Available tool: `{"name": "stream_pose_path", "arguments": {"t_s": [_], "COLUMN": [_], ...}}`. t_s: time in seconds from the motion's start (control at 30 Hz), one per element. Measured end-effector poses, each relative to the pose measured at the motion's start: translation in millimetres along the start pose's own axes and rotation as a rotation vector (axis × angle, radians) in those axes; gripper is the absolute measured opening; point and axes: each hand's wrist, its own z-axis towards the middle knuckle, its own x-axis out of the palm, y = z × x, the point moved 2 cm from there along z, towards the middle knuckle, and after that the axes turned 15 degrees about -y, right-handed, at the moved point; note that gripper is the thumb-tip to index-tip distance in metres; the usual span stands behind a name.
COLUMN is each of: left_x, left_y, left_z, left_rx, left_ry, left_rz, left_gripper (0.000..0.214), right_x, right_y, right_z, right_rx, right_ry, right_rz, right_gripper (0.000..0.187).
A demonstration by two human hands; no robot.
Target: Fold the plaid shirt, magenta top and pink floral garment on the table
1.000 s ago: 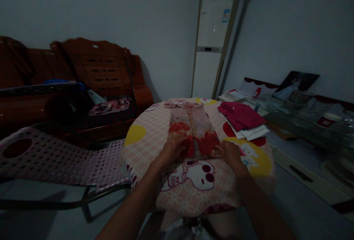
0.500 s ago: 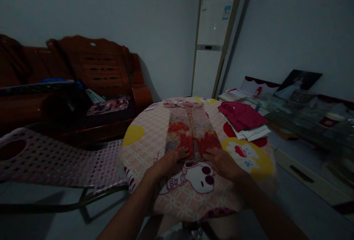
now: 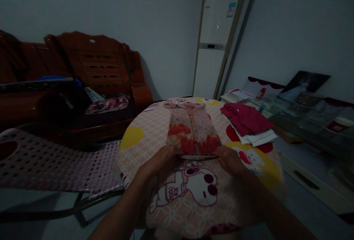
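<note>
A patterned shirt [image 3: 193,131], greyish pink with red patches and a front placket, lies folded narrow on the round table, its collar end at the far side. At its near left corner, my left hand [image 3: 168,154] is closed on the hem. My right hand [image 3: 227,157] grips the near right corner the same way. Between them the hem is stretched straight and looks slightly raised off the cloth. Both sets of fingertips are partly hidden by the hands. Beneath is a pink tablecloth [image 3: 143,129] with cartoon prints.
Folded clothes, a magenta garment [image 3: 247,118] over white ones, lie at the table's right. A woven chair [image 3: 69,162] stands at left, with a wooden sofa [image 3: 102,63] behind. A glass-topped cabinet [image 3: 298,118] runs along the right. A tall white air conditioner [image 3: 212,63] stands behind.
My hands lay flat on the shirt's near end; now they have moved outward to its corners and closed on the hem, which has lifted a little. The view has shifted slightly.
</note>
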Motion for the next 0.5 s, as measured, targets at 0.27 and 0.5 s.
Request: {"name": "stream_pose_path", "arguments": {"t_s": [0.27,0.5], "left_x": [-49.2,-26.2], "left_y": [32.7,48.6], "left_z": [118.0,128.3], "left_rx": [-0.066,-0.004], "left_ry": [-0.200,-0.273], "left_rz": [0.357,0.294], "left_gripper": [0.044,0.044], "right_x": [-29.9,2.7], "right_y": [-25.4,-33.2], "right_z": [127.9,138.9], "right_rx": [0.144,0.116], "right_ry": [-0.205,-0.226], "right_rz": [-0.144,-0.122], "right_gripper": [0.033,0.035]}}
